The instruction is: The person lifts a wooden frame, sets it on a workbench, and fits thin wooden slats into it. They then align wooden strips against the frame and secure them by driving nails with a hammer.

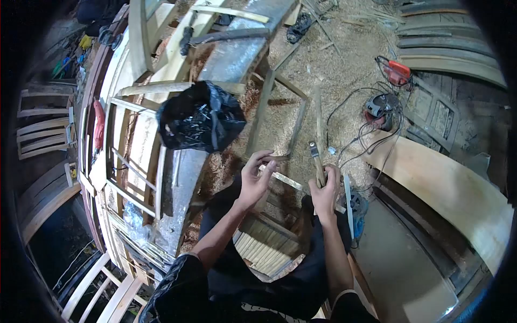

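Note:
My right hand [326, 192] is closed around the wooden handle of a hammer [318, 171], whose small metal head points away from me. To its left, my left hand [255, 180] has curled fingers, with thumb and index finger close together; anything between them is too small to make out. A pale wooden strip [288, 181] runs from beside the left thumb toward the right hand. Below the hands, between my legs, lies a slatted wooden panel [269, 248].
Left stands a workbench [186, 177] with wooden frames and a black plastic bag [202, 118]. Sawdust covers the floor, where a wooden frame [259, 113] lies. Corded power tools, one red [397, 71], one round [380, 106], and a curved board [447, 188] are right.

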`<action>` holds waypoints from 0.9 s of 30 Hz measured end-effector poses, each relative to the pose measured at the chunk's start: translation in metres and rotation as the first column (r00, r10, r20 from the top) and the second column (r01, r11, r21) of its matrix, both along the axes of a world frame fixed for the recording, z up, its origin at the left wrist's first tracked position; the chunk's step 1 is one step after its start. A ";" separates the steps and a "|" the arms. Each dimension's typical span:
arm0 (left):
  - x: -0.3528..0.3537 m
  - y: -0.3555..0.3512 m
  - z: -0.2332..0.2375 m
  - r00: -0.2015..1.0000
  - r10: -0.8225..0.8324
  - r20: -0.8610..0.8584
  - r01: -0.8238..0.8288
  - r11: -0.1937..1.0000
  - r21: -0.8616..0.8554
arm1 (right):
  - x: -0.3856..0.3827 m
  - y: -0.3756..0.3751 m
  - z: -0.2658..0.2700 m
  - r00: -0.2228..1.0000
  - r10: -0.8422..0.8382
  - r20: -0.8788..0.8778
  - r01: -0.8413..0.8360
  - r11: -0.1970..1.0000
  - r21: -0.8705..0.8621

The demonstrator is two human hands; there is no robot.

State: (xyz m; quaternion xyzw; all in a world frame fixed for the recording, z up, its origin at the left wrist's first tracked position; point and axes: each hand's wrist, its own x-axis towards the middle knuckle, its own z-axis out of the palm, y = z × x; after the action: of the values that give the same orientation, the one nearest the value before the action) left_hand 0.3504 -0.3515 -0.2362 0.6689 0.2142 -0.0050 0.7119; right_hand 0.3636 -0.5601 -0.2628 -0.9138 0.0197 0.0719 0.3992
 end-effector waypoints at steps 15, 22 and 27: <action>0.004 -0.021 -0.168 0.868 -0.428 0.250 0.289 0.847 0.446 | 0.001 -0.071 -0.089 0.996 0.088 0.019 -0.073 0.909 -0.410; 0.011 -0.034 -0.173 0.733 -0.625 0.271 0.316 0.664 0.678 | -0.001 -0.102 -0.098 0.981 0.064 0.182 0.023 0.898 -0.440; 0.003 -0.046 -0.189 0.786 -0.504 0.358 0.302 0.818 0.490 | -0.007 -0.107 -0.104 0.954 0.090 0.287 0.020 0.933 -0.358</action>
State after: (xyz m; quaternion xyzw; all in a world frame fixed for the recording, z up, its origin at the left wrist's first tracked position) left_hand 0.3529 -0.3976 -0.4249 0.8125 -0.1210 0.0473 0.5682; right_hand 0.3569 -0.6671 -0.3666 -0.9715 -0.0446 -0.0645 0.2236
